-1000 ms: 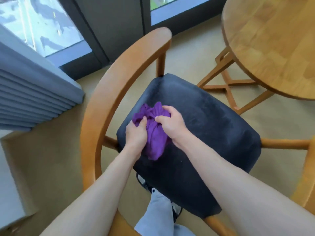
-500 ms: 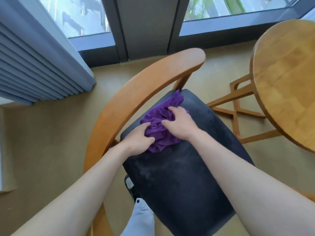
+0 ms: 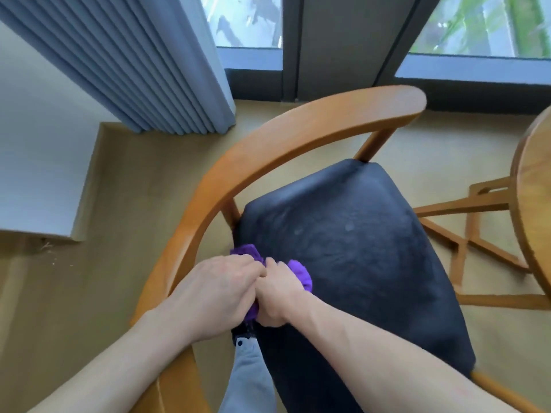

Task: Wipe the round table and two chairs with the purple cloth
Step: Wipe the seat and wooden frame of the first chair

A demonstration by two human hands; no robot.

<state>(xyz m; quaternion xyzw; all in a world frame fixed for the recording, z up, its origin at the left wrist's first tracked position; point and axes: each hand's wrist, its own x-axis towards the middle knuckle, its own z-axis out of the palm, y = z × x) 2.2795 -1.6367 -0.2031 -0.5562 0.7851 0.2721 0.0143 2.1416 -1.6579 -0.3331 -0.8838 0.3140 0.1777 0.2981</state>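
From the head view, I saw both hands bunched together at the near left corner of the chair's dark seat cushion (image 3: 351, 251). My left hand (image 3: 217, 296) lay curled over the purple cloth (image 3: 299, 274), and my right hand (image 3: 278, 296) was fisted around it, knuckles touching the left; only small tufts of the cloth showed beyond the fingers and between the palms. The hands hid most of the cloth, so I could not tell how it was folded. The chair's curved wooden backrest (image 3: 268, 150) swept round the left and far sides of the seat, close beside the left wrist. At the right edge stood the round table (image 3: 533, 204), with its crossed wooden legs (image 3: 465, 234) near the seat. A pleated grey curtain (image 3: 143, 64) hung at upper left, dark window frames (image 3: 334, 46) behind. A grey trouser leg (image 3: 250, 374) showed below the hands.
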